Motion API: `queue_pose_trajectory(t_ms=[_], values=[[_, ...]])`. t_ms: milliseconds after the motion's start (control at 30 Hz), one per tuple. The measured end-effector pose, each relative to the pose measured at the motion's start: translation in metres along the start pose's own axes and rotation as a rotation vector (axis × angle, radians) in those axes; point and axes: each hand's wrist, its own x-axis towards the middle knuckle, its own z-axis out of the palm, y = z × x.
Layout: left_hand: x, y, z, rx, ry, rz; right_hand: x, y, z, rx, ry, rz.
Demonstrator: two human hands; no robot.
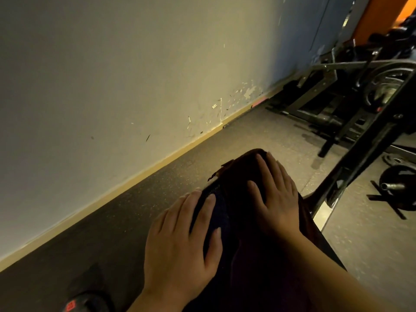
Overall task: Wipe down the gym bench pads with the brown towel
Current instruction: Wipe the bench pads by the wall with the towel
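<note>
Two hands flat on one dim bench pad (216, 212). Left hand (180, 242) lying at pad's left edge, fingers straight, gripping nothing. Right hand (276, 199) pressing one brown towel (238, 176) onto pad's far end, fingers spread and extended. Two weight plates (396, 188) on floor at far right.

Cloth, padding, rubber, steel

Brown towel (238, 176) is soft matt cloth over the dark matt bench (216, 212) pad; speckled rubber floor (126, 212), scuffed painted wall (135, 70), dull metal rack (351, 161).
</note>
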Motion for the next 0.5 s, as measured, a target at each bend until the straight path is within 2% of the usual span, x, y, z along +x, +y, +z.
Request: queue_pose_trajectory(t_ms=[133, 300, 500], values=[[0.005, 0.005, -0.004, 0.092, -0.064, -0.061, 0.0, 0.0, 0.001, -0.005, -0.005, -0.001], [0.017, 0.009, -0.006, 0.214, -0.147, -0.026, -0.003, 0.002, 0.002, 0.007, -0.011, -0.015], [0.017, 0.009, -0.004, 0.186, -0.101, -0.02, 0.001, 0.004, 0.004, 0.0, 0.001, -0.042]])
